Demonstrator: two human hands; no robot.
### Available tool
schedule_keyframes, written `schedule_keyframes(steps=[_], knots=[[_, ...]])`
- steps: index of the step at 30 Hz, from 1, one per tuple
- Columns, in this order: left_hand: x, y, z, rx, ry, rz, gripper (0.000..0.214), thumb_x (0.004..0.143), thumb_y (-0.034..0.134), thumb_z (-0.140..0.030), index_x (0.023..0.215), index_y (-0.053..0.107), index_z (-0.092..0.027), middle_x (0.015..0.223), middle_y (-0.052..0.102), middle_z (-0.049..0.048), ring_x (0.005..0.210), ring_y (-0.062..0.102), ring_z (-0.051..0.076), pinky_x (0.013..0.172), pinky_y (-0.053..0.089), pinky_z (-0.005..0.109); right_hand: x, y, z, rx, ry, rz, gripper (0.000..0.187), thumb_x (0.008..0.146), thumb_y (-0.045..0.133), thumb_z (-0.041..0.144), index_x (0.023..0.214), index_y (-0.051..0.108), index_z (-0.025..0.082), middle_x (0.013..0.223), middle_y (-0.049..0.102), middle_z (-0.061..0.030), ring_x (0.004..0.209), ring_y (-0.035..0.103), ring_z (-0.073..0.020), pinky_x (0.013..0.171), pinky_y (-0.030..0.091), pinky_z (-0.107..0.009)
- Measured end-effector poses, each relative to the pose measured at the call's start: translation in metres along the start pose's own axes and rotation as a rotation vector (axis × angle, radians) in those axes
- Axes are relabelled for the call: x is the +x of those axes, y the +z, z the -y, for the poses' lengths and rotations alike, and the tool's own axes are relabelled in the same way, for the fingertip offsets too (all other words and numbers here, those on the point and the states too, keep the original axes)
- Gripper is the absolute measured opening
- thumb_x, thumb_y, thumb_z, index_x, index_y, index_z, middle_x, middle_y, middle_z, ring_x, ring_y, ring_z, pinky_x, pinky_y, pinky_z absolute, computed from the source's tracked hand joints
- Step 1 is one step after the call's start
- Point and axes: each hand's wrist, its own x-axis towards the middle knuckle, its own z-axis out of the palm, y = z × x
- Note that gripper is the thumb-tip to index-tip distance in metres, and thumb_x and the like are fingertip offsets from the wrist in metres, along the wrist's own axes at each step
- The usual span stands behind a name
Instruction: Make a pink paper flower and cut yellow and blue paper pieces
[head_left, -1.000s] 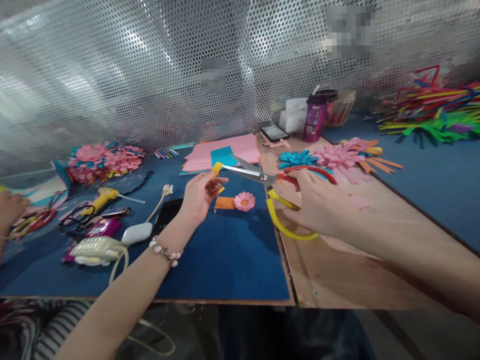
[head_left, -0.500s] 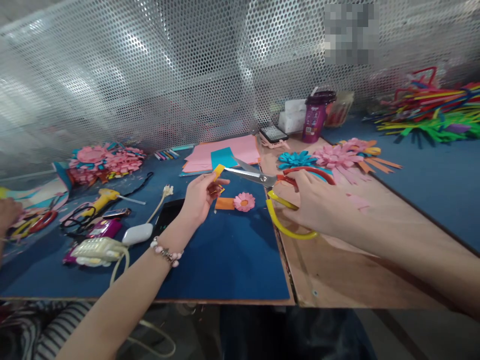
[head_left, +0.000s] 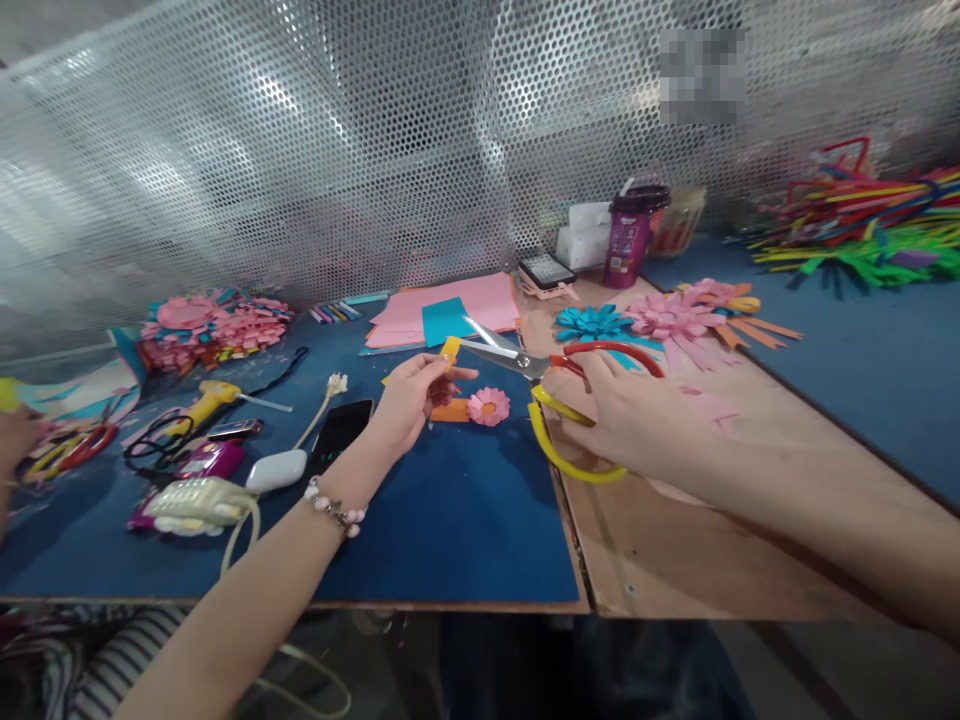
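My left grip [head_left: 411, 402] pinches a small yellow paper strip [head_left: 451, 349] above the bench [head_left: 465, 530]. My right grip [head_left: 634, 412], between 3 and 4 o'clock from the strip, clasps the scissors [head_left: 523, 362] by their red and yellow handles. The blades are spread apart, one tip right beside the strip; whether they touch, I cannot tell.

Reading on from the strip, a blue paper square [head_left: 445, 322] lies at 12 on pink sheets [head_left: 484, 294], the upper blade crossing in front. A purple cup [head_left: 628, 242] stands at 2, and a blue paper flower [head_left: 592, 322] lies near 3. Close in at 5 is a pink paper flower [head_left: 488, 406]; at 6, my left fingers partly cover an orange piece [head_left: 452, 412].

At 8 a dark phone [head_left: 341, 425] lies just beside my left wrist, a power strip [head_left: 199, 503] farther out. Towards 9 rests a yellow glue gun [head_left: 206, 403], with another person's hand [head_left: 19, 435] well beyond.
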Motion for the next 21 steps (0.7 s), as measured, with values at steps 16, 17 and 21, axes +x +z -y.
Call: schedule_keyframes(steps=[16,17,21], knots=[[0.0015,-0.0023,-0.0005,-0.003,-0.001,0.008,0.015,0.076,0.064,-0.025,0.072,0.054,-0.014,0.083,0.073,0.0103,0.057,0.054,0.007,0.054,0.039,0.020,-0.0054,0.0067,-0.0007,0.033,0.011,-0.019,0.031,0.084,0.051,0.030,0.107,0.055,0.011,0.105,0.064,-0.0149,0.087,0.059,-0.0266,0.065,0.037,-0.033],[0.0017,-0.0025,-0.0006,-0.004,-0.005,0.008,0.015,0.076,0.064,-0.024,0.072,0.054,-0.014,0.083,0.073,0.0103,0.058,0.054,0.007,0.054,0.039,0.020,-0.0053,0.0063,-0.0001,0.042,0.016,-0.016,0.030,0.084,0.050,0.031,0.107,0.056,0.011,0.104,0.064,-0.0148,0.088,0.059,-0.0266,0.066,0.037,-0.033],[0.0026,-0.0029,-0.0003,-0.008,-0.015,-0.001,0.014,0.076,0.064,-0.024,0.072,0.055,-0.014,0.084,0.073,0.0102,0.058,0.055,0.007,0.054,0.040,0.020,-0.0043,0.0015,0.0029,0.082,0.008,0.054,0.031,0.087,0.048,0.035,0.107,0.057,0.013,0.107,0.064,-0.0137,0.092,0.058,-0.0271,0.066,0.036,-0.033]])
